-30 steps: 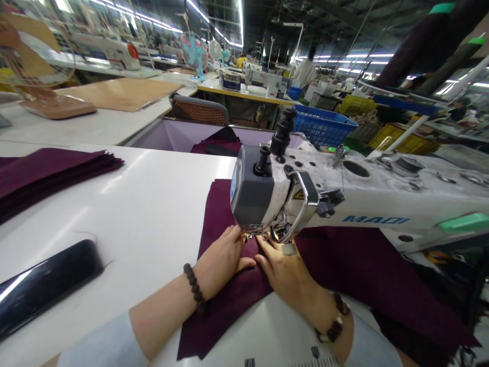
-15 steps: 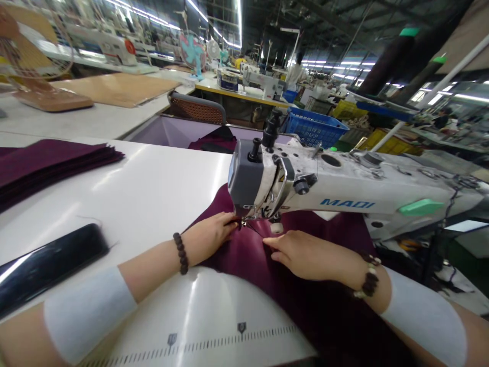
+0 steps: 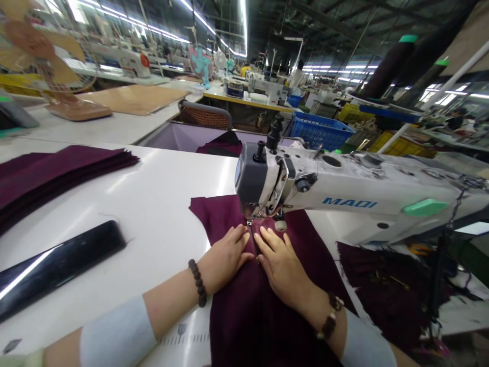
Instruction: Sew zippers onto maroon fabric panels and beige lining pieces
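A dark maroon fabric piece (image 3: 248, 311) lies on the white table under the head of a white sewing machine (image 3: 344, 191). My left hand (image 3: 225, 257) rests flat on the fabric just left of the presser foot, fingers stretched toward the needle. My right hand (image 3: 280, 265) lies flat on the fabric beside it, fingers pointing at the needle area. Both hands press the cloth down, side by side. Each wrist wears a bead bracelet.
A stack of maroon fabric pieces (image 3: 57, 171) sits at the far left of the white table (image 3: 153, 204). A glossy black bar (image 3: 57, 265) lies near the left front. More dark cloth (image 3: 393, 290) hangs right of the machine. Other workstations, fans and blue crates stand behind.
The fabric has been turned and pulled straight toward me, and its far corner now shows left of the needle. My right hand moved in beside my left hand, both flat near the presser foot.
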Demonstrator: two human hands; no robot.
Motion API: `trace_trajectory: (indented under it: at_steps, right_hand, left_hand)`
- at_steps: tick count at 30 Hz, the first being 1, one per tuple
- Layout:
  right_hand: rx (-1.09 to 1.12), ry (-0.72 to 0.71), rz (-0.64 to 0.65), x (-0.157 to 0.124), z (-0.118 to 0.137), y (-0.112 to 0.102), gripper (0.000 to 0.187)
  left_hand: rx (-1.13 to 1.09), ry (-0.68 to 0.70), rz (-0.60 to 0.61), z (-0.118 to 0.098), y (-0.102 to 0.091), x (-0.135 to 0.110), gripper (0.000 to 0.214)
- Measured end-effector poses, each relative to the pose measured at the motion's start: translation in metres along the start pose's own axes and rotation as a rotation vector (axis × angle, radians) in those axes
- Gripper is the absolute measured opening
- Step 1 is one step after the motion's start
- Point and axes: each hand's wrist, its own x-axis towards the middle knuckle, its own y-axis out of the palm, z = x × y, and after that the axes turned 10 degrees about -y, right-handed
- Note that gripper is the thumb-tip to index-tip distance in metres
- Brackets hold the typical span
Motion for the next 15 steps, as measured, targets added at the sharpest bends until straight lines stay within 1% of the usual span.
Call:
trace_trajectory:
  at_steps: [3,7,11,15]
  right_hand:
    - [-0.004,0.023,0.029,0.0011,0.0049,-0.0024,0.046]
    - [-0.010,0.052,0.056,0.0024,0.0064,-0.0034,0.046]
    - [-0.012,0.074,0.050,0.0017,0.0079,-0.0012,0.047]
    - [-0.002,0.081,0.041,0.0026,0.0094,-0.0010,0.047]
  left_hand:
    - [0.012,0.023,-0.006,0.0010,0.0037,-0.0004,0.045]
    - [0.022,0.060,-0.003,0.0032,0.0064,-0.0001,0.044]
    - [0.045,0.116,-0.006,0.0057,0.0048,0.0011,0.046]
    - [0.047,0.128,-0.013,0.0077,0.0017,0.0018,0.047]
